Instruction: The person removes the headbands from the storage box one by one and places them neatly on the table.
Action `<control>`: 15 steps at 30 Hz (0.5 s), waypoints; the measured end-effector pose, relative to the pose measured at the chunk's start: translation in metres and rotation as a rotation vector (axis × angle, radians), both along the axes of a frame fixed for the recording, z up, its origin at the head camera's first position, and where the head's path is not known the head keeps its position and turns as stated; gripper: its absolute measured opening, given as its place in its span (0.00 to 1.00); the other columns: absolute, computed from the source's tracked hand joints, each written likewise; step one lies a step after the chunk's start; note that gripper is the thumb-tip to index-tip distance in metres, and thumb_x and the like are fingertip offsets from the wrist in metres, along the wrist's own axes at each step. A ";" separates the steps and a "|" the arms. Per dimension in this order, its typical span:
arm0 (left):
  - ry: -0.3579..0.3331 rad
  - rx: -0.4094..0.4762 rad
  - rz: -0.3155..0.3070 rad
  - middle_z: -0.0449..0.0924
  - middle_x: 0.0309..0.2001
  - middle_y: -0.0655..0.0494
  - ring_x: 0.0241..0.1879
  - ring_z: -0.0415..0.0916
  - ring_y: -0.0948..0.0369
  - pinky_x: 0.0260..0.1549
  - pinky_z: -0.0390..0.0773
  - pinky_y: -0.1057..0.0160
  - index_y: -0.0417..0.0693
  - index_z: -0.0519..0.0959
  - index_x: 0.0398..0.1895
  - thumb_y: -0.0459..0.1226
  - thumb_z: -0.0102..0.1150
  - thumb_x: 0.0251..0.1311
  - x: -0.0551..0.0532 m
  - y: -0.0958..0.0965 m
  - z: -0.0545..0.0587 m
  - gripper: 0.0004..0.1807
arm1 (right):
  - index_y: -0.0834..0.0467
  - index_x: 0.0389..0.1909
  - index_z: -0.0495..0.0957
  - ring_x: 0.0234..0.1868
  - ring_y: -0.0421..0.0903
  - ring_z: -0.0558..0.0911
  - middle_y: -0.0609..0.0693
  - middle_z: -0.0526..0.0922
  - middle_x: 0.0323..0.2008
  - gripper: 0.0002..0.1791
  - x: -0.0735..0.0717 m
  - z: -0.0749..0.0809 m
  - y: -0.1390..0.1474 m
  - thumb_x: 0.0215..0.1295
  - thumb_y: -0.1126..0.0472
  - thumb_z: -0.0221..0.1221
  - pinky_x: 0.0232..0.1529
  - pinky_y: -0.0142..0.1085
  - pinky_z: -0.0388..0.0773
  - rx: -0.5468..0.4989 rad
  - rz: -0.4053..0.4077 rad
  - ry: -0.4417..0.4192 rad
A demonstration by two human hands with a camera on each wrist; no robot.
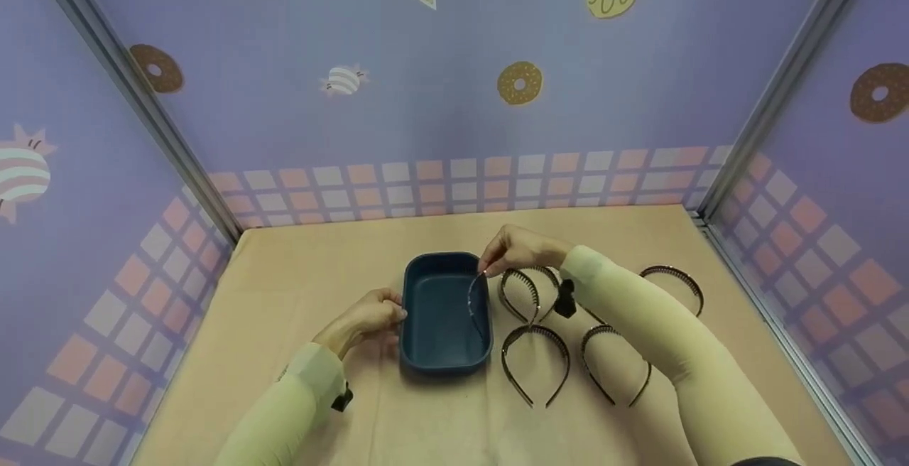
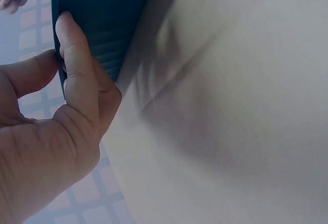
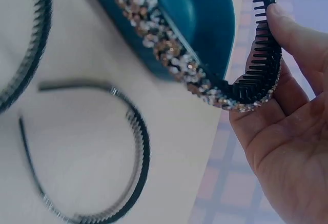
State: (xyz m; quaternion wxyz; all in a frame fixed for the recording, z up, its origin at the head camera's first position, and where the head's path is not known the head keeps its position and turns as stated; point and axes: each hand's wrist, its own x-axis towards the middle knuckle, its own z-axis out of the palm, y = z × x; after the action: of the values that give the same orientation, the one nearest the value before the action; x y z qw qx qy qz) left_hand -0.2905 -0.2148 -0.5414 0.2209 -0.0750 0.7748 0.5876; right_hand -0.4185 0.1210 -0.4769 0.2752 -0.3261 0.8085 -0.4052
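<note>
A dark blue rectangular box (image 1: 434,313) with rounded corners stands on the cloth in the middle of the head view. My left hand (image 1: 368,315) pinches its left rim between thumb and fingers; the left wrist view shows that grip on the box wall (image 2: 105,14). At the box's far right corner, my right hand (image 1: 522,247) pinches a headband (image 1: 471,299), which hangs over the right part of the box. Close up, this headband (image 3: 166,49) is black and toothed inside, its outer face crusted with silver and copper sparkles.
Several dark toothed headbands lie right of the box, among them one near the front (image 1: 536,329), another beside it (image 1: 602,329) and one at far right (image 1: 671,269). My right forearm partly covers some. Patterned walls (image 1: 454,118) enclose the cloth-covered table (image 1: 319,253).
</note>
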 end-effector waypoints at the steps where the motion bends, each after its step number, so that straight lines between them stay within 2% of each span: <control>1: -0.003 0.001 0.002 0.78 0.38 0.52 0.36 0.81 0.59 0.34 0.89 0.61 0.37 0.73 0.57 0.28 0.56 0.73 0.000 0.000 0.000 0.12 | 0.68 0.48 0.92 0.38 0.37 0.90 0.58 0.97 0.44 0.10 -0.001 0.000 0.005 0.68 0.73 0.73 0.43 0.26 0.87 0.002 -0.005 -0.003; 8: -0.003 0.012 -0.007 0.80 0.39 0.51 0.35 0.82 0.59 0.36 0.88 0.60 0.34 0.73 0.60 0.28 0.56 0.74 -0.001 0.000 0.000 0.15 | 0.67 0.49 0.93 0.38 0.34 0.88 0.51 0.97 0.42 0.10 -0.006 -0.006 0.040 0.70 0.71 0.73 0.41 0.26 0.84 0.026 -0.053 -0.004; 15: 0.000 -0.024 -0.004 0.79 0.38 0.53 0.37 0.81 0.59 0.34 0.87 0.63 0.34 0.73 0.64 0.31 0.57 0.74 0.001 0.000 0.001 0.19 | 0.68 0.51 0.91 0.42 0.36 0.90 0.60 0.96 0.48 0.12 -0.004 -0.012 0.072 0.70 0.70 0.73 0.48 0.27 0.87 0.041 -0.076 -0.015</control>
State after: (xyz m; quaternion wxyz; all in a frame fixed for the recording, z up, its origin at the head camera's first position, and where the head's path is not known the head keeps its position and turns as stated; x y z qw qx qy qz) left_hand -0.2897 -0.2152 -0.5406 0.2211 -0.0760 0.7820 0.5778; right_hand -0.4222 0.1931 -0.4893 0.2724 -0.2861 0.8264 -0.4012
